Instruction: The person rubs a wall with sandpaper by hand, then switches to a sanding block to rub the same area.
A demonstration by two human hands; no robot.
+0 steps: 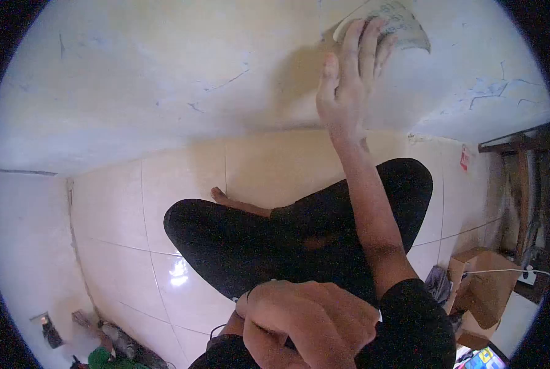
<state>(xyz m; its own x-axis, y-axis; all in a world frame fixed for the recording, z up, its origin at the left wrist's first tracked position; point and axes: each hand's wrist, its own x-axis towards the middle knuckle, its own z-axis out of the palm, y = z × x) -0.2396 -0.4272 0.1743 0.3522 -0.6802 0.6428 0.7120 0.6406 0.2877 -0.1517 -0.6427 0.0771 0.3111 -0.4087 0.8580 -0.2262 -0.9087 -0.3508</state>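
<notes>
Item, sheet (404,26): one, thin, pale, with dark markings on its face; lies against the wall (164,67) ahead of you, at the top of the view, right of centre. Long axis runs roughly across the view, sloping slightly down to the right; a pointed corner faces lower right. Its lower edge is curved; the left end is partly beneath your fingers.

Item, right hand (356,64): arm reaching forward, fingers extended and slightly spread, pointing up the view, laid over the sheet. Grip open, pressed flat rather than closed around it.

Item, left hand (309,323): close to the camera, in front of your body, fingers bent inward. Whether that grip holds anything, you cannot tell; the palm is hidden.

Item, legs (244,240): yours, in black, folded on the glossy tiled floor (108,227), a bare foot (218,195) showing near the wall.

Item, cardboard box (487,283): open, lower right, a white cable (502,270) passing over it.
</notes>
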